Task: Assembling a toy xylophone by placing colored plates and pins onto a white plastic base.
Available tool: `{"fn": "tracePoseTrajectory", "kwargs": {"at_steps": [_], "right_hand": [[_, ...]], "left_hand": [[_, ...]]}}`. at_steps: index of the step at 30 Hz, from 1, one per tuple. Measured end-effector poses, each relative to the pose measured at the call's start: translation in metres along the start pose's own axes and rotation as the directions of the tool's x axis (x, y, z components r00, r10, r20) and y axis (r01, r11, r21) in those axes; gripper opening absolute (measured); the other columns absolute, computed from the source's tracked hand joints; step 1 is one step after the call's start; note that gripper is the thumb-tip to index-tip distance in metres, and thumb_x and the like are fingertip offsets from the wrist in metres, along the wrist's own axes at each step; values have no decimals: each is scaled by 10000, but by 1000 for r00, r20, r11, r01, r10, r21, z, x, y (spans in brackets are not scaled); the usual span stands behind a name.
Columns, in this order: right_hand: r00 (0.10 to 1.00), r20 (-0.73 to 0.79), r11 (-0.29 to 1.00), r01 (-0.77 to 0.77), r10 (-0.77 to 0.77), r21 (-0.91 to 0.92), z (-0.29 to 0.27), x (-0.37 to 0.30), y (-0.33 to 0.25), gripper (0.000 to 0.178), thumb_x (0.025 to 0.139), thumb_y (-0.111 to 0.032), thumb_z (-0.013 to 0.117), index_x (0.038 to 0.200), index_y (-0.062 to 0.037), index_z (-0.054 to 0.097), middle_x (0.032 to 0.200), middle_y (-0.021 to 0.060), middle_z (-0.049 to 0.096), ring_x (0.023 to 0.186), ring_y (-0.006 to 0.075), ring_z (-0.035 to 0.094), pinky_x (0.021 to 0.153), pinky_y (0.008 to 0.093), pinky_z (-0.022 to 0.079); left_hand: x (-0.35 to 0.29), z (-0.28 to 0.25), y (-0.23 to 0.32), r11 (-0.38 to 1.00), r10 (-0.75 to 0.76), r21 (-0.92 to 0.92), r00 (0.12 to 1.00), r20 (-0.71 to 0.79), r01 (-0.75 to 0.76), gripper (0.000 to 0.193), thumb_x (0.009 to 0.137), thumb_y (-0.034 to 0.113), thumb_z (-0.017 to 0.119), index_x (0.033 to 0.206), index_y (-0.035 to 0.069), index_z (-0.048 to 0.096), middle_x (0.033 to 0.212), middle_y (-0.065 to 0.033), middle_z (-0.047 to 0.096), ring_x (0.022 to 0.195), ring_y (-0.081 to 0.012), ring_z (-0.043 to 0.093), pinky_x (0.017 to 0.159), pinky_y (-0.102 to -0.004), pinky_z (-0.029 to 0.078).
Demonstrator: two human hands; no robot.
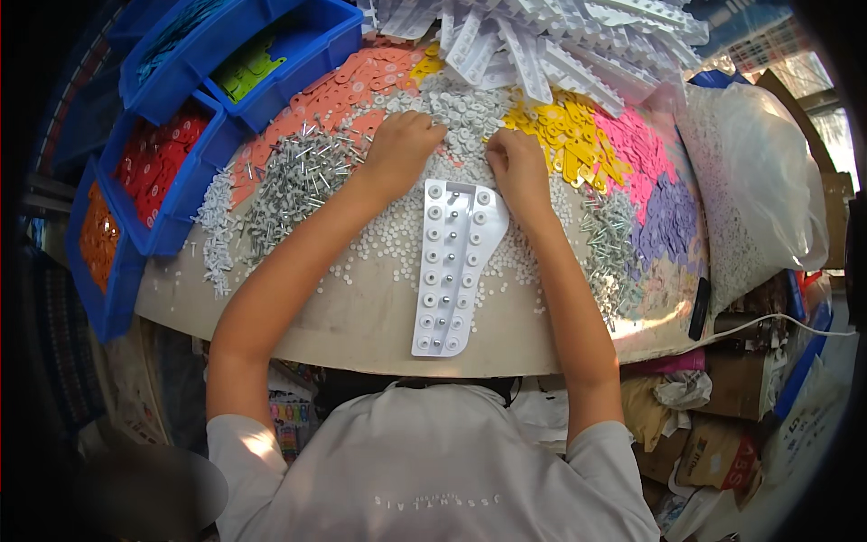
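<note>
The white tray (pixel 489 237) lies near the close edge of the surface (pixel 361 330), and from here it looks light, stiff and slick, best taken by its long outer sides, clear of the metal studs (pixel 450 278). Just beyond it the left hand (pixel 399 149) and right hand (pixel 522 167) sit curled at the pale grey pieces (pixel 465 113), though I can't tell whether either grips one; yellow pieces (pixel 567 131) spread to the right.

2 hands (pixel 399 152), 1 white tray (pixel 489 230), 8 metal pins (pixel 449 278) along it, 4 blue bins (pixel 298 81) with pieces
</note>
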State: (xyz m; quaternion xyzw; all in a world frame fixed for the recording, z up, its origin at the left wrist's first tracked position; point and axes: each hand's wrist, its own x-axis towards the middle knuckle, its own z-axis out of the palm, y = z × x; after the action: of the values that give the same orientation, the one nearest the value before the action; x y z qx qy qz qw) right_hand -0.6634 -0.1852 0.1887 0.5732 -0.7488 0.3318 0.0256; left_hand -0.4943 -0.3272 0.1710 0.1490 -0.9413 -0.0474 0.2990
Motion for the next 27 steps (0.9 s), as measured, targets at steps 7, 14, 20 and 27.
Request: {"fn": "tracePoseTrajectory", "kwargs": {"at_steps": [7, 14, 20, 27], "right_hand": [[998, 63, 999, -26, 25, 25, -6, -1, -4, 87, 824, -10, 675, 893, -50, 642, 894, 124, 649, 881, 337, 592, 786, 446, 464], [1000, 18, 976, 2, -6, 218, -73, -58, -77, 106, 846, 4, 674, 944, -36, 671, 905, 122, 645, 912, 318, 592, 839, 405, 454], [920, 392, 909, -149, -18, 390, -98, -133, -120, 102, 862, -12, 682, 957, -44, 670, 921, 95, 629, 943, 308, 572, 864, 400, 441], [908, 409, 884, -263, 91, 388, -84, -158, -116, 89, 877, -14, 667, 961, -43, 669, 923, 92, 627, 927, 300, 562, 851, 397, 440]], "left_hand": [[-1, -4, 3, 1000, 16, 25, 1000, -13, -16, 92, 808, 54, 621, 889, 69, 662, 811, -76, 609, 849, -273, 626, 747, -413, 494], [-4, -1, 1, 997, 68, 34, 996, -58, -66, 118, 803, 47, 602, 898, 76, 665, 821, -68, 607, 863, -262, 614, 744, -400, 497], [-2, -6, 1, 998, 60, -17, 996, -71, -62, 92, 827, 65, 619, 911, 72, 657, 823, -66, 612, 867, -267, 618, 750, -406, 497], [-24, -77, 52, 723, -384, -554, 907, 174, 412, 150, 870, 116, 743, 985, 32, 697, 862, -74, 684, 782, -214, 616, 737, -345, 492]]}}
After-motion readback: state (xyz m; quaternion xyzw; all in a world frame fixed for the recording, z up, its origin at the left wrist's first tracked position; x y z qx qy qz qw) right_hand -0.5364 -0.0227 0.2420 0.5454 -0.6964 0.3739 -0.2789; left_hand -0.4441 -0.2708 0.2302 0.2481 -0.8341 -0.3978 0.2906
